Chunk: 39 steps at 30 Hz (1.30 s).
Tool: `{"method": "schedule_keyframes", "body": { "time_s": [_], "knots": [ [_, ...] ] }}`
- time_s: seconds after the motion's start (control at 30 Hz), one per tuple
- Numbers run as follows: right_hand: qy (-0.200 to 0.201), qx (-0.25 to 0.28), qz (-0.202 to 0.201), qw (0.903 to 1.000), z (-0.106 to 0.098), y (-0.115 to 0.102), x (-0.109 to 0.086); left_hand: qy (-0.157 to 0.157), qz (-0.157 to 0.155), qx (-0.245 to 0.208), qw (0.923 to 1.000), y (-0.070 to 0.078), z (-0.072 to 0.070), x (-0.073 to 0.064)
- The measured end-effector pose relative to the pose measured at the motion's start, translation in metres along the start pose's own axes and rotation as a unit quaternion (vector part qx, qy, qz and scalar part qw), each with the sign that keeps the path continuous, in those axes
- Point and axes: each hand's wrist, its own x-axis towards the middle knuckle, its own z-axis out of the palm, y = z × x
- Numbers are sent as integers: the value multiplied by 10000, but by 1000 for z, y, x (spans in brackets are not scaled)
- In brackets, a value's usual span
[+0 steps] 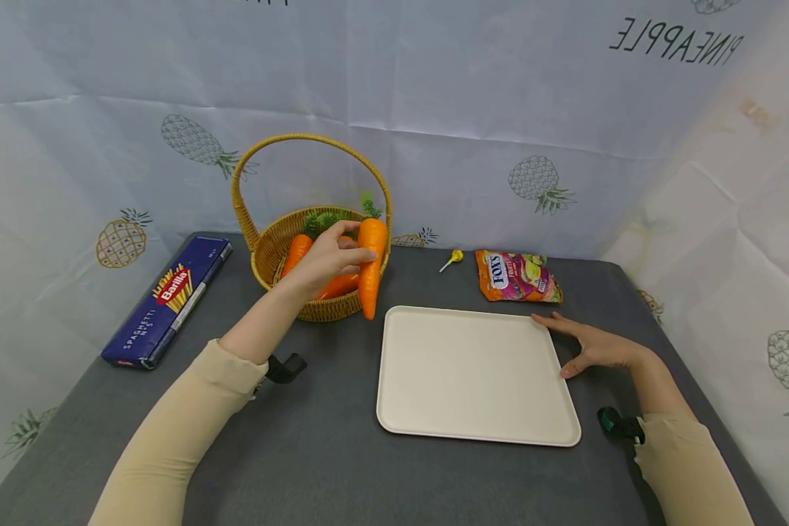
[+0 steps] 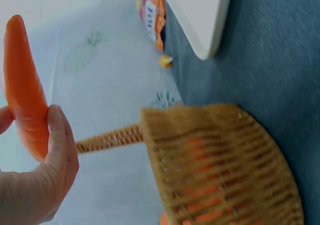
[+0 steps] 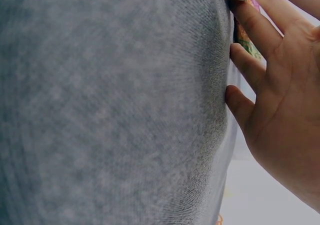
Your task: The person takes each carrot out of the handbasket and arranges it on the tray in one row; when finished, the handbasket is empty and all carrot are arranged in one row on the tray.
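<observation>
My left hand [image 1: 329, 257] pinches an orange carrot [image 1: 371, 267] with a green leafy top, held up over the right side of a wicker basket [image 1: 332, 310]. In the left wrist view the carrot [image 2: 25, 90] sits between thumb and fingers, its narrow tip upward in that view. More carrots [image 1: 297, 252] lie inside the basket, partly hidden by the hand. At the right edge of a cream rectangular tray [image 1: 476, 376], my right hand [image 1: 595, 346] rests with fingers spread, touching the rim. Its extended fingers [image 3: 255, 27] show in the right wrist view.
A blue spaghetti box [image 1: 167, 299] lies left of the basket. Behind the tray are a yellow lollipop [image 1: 456, 256] and an orange Fox's candy bag [image 1: 518, 277]. The basket's tall handle [image 1: 312, 137] arches upward. A pineapple-print cloth [image 1: 434, 95] hangs behind the grey table [image 1: 315, 453].
</observation>
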Motion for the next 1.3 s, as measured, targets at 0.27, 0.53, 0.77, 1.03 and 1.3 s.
{"method": "schedule_keyframes", "body": {
  "time_s": [0.27,0.53,0.77,1.03,1.3],
  "knots": [
    [5,-29,18,10000,0,0,0,-285,31,35,9996,4,26,3],
    [-21,5,55,10000,-1,0,0,-529,-7,-16,9986,1,52,11],
    [-31,33,17,10000,0,3,1,-781,-78,-9,9969,-1,74,17],
    [-42,76,-39,10000,0,2,1,-947,-214,-158,9951,-6,99,23],
    [-80,46,-40,9999,-2,-3,1,-1034,-433,-440,9927,-14,131,34]
  ]
}}
